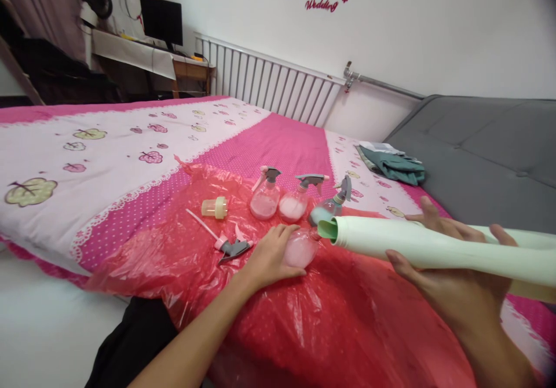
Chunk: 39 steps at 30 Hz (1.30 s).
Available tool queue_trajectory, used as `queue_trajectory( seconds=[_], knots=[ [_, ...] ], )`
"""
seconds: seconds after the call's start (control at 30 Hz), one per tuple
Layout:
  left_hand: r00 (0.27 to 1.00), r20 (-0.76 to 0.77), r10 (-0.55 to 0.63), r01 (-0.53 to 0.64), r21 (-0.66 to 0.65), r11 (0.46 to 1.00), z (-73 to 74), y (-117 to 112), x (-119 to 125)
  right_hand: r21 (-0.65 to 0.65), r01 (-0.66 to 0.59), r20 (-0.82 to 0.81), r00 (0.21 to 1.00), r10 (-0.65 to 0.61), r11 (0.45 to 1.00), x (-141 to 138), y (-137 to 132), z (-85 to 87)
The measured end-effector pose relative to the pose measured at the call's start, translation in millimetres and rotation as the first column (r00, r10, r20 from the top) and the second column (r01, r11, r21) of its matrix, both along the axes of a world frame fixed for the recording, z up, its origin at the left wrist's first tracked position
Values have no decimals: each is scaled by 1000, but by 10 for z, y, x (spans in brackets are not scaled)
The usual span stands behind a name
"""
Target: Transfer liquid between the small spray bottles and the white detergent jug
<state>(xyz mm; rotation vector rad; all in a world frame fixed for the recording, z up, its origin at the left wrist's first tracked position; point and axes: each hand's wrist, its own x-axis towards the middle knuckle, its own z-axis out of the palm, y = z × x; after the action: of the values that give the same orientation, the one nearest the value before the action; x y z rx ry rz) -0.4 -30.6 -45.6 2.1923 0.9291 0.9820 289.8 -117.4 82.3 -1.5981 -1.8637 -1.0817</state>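
My left hand (271, 257) is wrapped round a small clear pink bottle (300, 248) with no top, standing on a red plastic sheet (304, 318). My right hand (452, 272) grips a long pale green container (417, 246), tilted so its green spout (326, 229) sits at the bottle's mouth. A loose grey-and-pink spray head with its tube (228, 244) lies just left of my left hand.
Two pink spray bottles (264, 194) (299, 197) and a teal one (332, 205) stand behind. A small yellow cup (215, 207) lies to the left. The pink bedspread (108, 156), folded green cloth (397, 165), grey sofa (486, 150) and a radiator (269, 81) surround the sheet.
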Motion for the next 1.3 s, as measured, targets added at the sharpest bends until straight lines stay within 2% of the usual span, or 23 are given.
queue_trajectory(
  seconds=[1.3],
  knots=[
    [999,-38,2,-3,-15,1000,53,-6,4,1,5,9,1000,-5,1000,-15,21,38]
  ],
)
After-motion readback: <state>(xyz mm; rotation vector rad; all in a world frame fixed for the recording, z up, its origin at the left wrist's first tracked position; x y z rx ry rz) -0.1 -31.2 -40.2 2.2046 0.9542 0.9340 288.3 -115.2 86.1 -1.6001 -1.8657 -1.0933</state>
